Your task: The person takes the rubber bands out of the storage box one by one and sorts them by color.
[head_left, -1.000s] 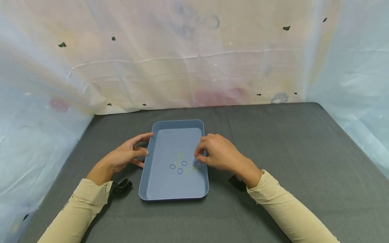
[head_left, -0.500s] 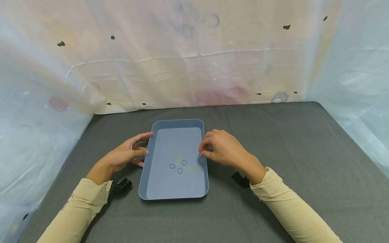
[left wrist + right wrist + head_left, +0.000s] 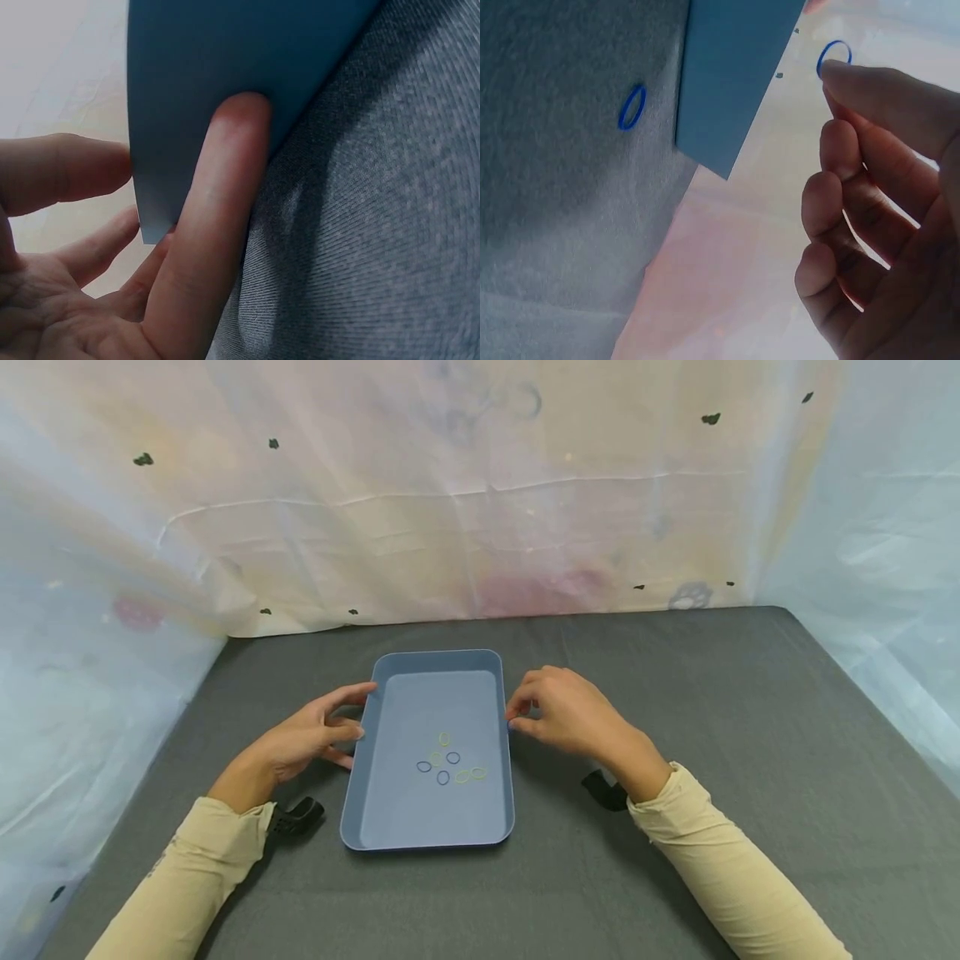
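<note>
A blue rubber band (image 3: 849,52) is pinched between thumb and index finger of my right hand (image 3: 570,710), beside the tray's right rim. The other right fingers are curled loosely. Against the left outer wall of the blue-grey tray (image 3: 420,814) rest the spread fingers of my left hand (image 3: 303,735); a fingertip presses that wall in the left wrist view. On the tray floor lie several yellow rubber bands (image 3: 444,733) and 3 blue ones (image 3: 424,772). Another blue band (image 3: 622,120) lies on the cloth outside the tray, hidden from the head view.
Dark grey cloth (image 3: 675,693) covers the table around the tray. A pale patterned sheet (image 3: 420,552) hangs behind the table, and light bluish sheets enclose both sides. Black wrist straps show below each hand.
My right hand has lifted a blue rubber band from inside the tray and carried it right and away from me, past the right rim. The left hand has stayed at the tray's wall.
</note>
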### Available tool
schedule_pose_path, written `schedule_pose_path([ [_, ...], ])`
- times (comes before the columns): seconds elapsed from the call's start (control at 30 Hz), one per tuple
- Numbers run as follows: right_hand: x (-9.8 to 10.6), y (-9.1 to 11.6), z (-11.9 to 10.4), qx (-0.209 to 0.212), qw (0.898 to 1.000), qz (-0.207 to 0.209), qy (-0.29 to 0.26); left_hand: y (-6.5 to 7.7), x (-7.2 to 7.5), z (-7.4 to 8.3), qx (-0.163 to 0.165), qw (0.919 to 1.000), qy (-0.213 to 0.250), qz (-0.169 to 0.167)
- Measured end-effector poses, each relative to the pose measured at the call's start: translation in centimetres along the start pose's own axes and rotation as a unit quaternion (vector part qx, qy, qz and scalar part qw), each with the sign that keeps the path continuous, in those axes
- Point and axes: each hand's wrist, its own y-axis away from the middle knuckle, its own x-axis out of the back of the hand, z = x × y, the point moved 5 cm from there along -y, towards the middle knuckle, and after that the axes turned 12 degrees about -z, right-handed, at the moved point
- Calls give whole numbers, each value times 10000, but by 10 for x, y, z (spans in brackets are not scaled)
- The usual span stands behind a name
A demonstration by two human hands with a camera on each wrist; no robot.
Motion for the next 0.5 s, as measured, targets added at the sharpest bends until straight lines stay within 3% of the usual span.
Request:
schedule_pose_path([
  [0.5, 6, 5, 13, -194, 9998, -93, 51, -2, -3, 2, -27, 10000, 78, -42],
])
